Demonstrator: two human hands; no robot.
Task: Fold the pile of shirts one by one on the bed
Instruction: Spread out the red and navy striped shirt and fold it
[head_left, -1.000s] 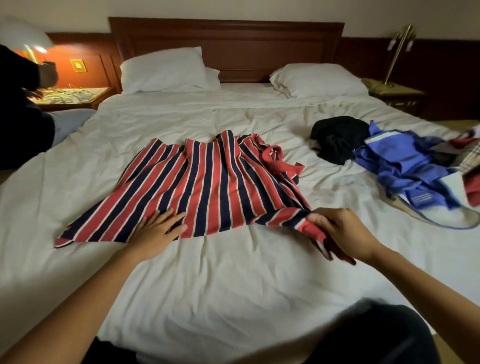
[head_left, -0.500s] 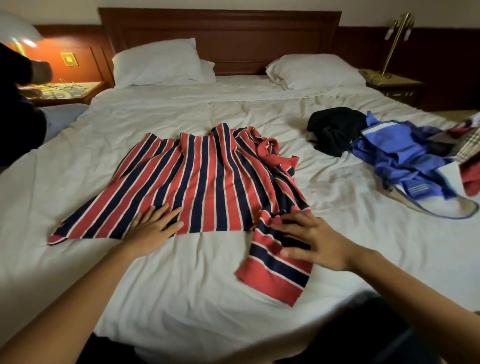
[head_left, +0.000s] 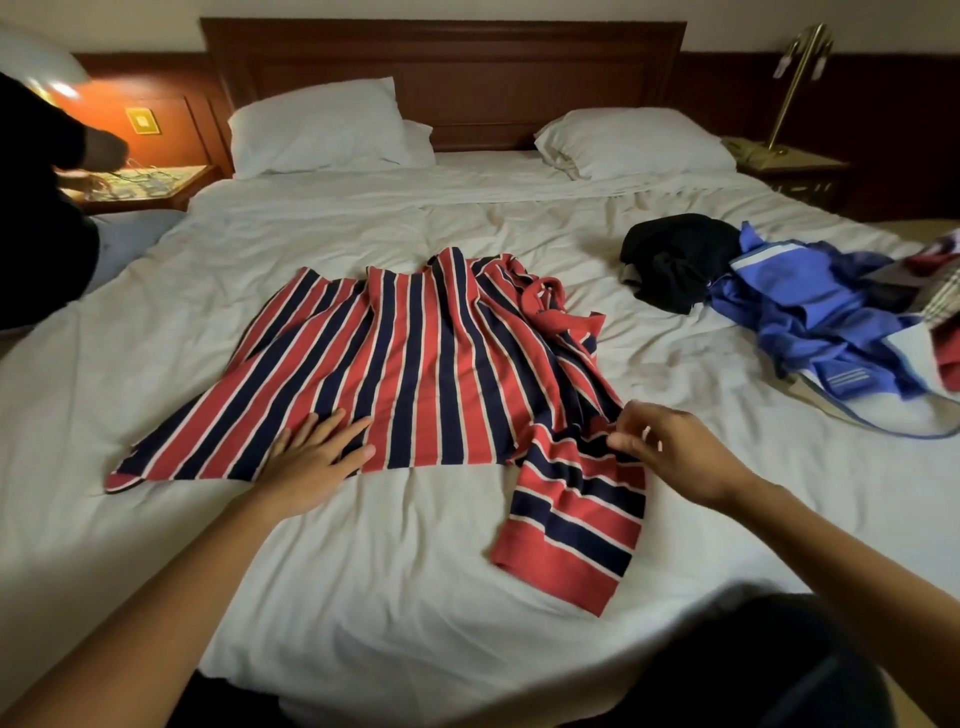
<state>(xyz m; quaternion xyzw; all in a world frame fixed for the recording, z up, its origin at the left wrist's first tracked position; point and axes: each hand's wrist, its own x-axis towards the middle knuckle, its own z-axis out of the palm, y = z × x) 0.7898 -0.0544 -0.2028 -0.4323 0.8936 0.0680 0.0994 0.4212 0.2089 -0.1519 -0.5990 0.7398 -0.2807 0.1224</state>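
Left grip (head_left: 311, 457) on red-navy striped shirt (head_left: 431, 364)

A red, navy and white striped shirt (head_left: 431, 364) lies spread on the white bed (head_left: 363, 597), its collar bunched toward the right. The left hand (head_left: 311, 462) rests flat, fingers straight, on the shirt's near hem. One sleeve (head_left: 571, 540) stretches toward the bed's near edge, and the right hand (head_left: 680, 457) sits at its top with fingers bent; blur hides whether they pinch the cloth. Well to the right lies a heap of clothes: a black garment (head_left: 675, 260) touching a blue garment (head_left: 810, 317). Two pillows (head_left: 317, 127) rest against the wooden headboard (head_left: 467, 67).
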